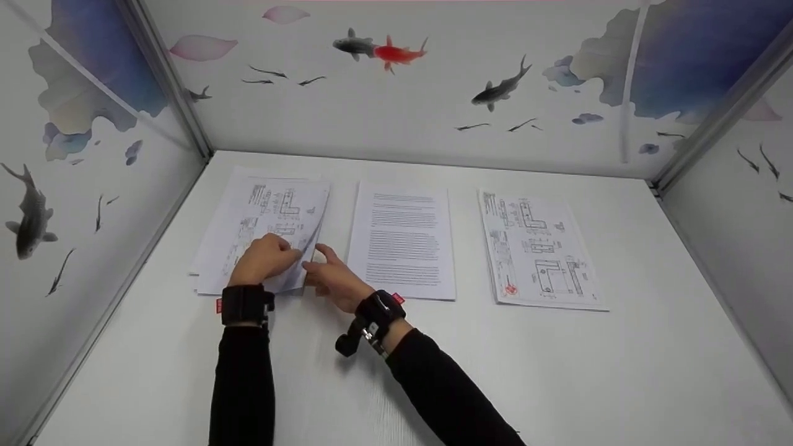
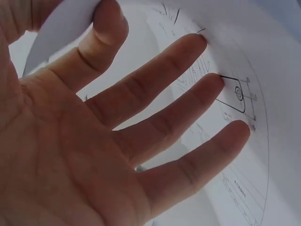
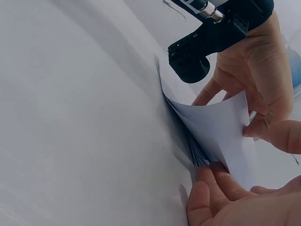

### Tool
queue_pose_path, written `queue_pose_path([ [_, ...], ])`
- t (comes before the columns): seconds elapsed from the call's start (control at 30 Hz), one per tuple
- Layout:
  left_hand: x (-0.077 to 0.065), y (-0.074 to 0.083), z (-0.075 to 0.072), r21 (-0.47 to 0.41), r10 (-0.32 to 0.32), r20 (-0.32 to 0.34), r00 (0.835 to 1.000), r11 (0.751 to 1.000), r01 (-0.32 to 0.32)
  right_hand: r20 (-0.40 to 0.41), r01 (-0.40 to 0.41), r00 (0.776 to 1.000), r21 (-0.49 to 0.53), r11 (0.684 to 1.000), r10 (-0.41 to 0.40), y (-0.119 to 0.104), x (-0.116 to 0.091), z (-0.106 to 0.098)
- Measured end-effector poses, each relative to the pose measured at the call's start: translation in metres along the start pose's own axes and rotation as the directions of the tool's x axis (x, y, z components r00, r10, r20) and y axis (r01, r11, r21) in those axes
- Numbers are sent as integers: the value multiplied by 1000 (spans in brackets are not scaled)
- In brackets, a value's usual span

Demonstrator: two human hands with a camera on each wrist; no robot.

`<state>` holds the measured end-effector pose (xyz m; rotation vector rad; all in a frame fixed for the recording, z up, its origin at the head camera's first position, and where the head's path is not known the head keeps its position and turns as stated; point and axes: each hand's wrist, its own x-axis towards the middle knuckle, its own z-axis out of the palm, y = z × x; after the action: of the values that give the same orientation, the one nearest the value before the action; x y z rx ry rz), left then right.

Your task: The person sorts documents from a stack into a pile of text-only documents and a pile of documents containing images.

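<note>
My left hand (image 1: 263,257) pinches the near right corner of a printed sheet (image 2: 230,155) between thumb and forefinger. The other left fingers are spread out beside the sheet, in the left wrist view. That corner bends up off the left paper stack (image 1: 248,217), which shows technical drawings. My right hand (image 1: 337,282) is at the right edge of this stack. In the right wrist view its fingertips (image 3: 207,176) touch the layered page edges below the raised corner (image 3: 221,122).
A stack of text pages (image 1: 403,241) lies in the middle of the white table (image 1: 458,371). Another stack of drawings (image 1: 542,254) with a red stamp lies to the right. Panels with painted fish (image 1: 396,52) surround the table on three sides.
</note>
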<state>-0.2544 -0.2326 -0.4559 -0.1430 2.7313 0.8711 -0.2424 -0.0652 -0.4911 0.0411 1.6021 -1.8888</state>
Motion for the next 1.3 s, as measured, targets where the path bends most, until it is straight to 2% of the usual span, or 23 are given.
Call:
queue_pose_path([
  [0.1, 0, 0, 0, 5, 9, 11, 1000, 1000, -10, -64, 12, 998, -57, 998, -15, -1, 0, 3],
  [0.2, 1, -3, 1, 4, 0, -5, 1000, 1000, 0, -125, 28, 990, -226, 974, -58, -1, 1, 8],
  [0.27, 2, -5, 1, 12, -3, -18, 1000, 1000, 3, -129, 50, 986, -367, 929, -104, 1, 1, 12],
  [0.37, 3, -8, 1, 23, 8, -38, 999, 1000, -7, -109, 83, 980, -544, 835, -169, 5, 3, 16],
  [0.43, 3, -9, 0, 21, 16, -56, 998, 1000, -14, -86, 111, 975, -611, 784, -206, 6, 4, 17],
  [0.47, 3, -11, -2, 16, 11, -68, 998, 1000, -10, -84, 122, 972, -617, 778, -219, 7, 4, 17],
  [0.5, 2, -12, -3, 11, 5, -81, 997, 1000, -4, -92, 125, 971, -600, 791, -223, 7, 4, 16],
  [0.57, 0, -16, -7, 0, -16, -122, 992, 1000, 16, -110, 128, 972, -495, 860, -208, 6, 4, 14],
  [0.63, -3, -23, -12, -17, -59, -171, 984, 998, 57, -137, 126, 975, -323, 938, -177, 4, 3, 10],
  [0.7, -7, -30, -17, -36, -117, -210, 971, 993, 112, -154, 112, 979, -144, 983, -134, 2, 2, 6],
  [0.77, -10, -36, -21, -67, -182, -219, 959, 983, 171, -150, 100, 983, -23, 995, -102, 1, 1, 3],
  [0.8, -12, -39, -22, -76, -210, -211, 955, 977, 198, -143, 91, 986, 6, 996, -89, 1, 0, 2],
  [0.9, -13, -43, -22, -91, -256, -179, 950, 966, 244, -94, 56, 994, 13, 998, -55, 2, -1, -1],
  [1.03, -12, -43, -18, -89, -268, -161, 950, 962, 256, -16, 26, 1000, -36, 999, -27, 7, -2, -1],
  [1.13, -11, -44, -16, -119, -290, -162, 943, 955, 273, 27, 17, 1000, -32, 999, -16, 10, -2, -2],
  [1.3, -11, -45, -16, -165, -300, -213, 930, 949, 268, 86, 40, 995, 19, 999, -42, 12, -1, -5],
])
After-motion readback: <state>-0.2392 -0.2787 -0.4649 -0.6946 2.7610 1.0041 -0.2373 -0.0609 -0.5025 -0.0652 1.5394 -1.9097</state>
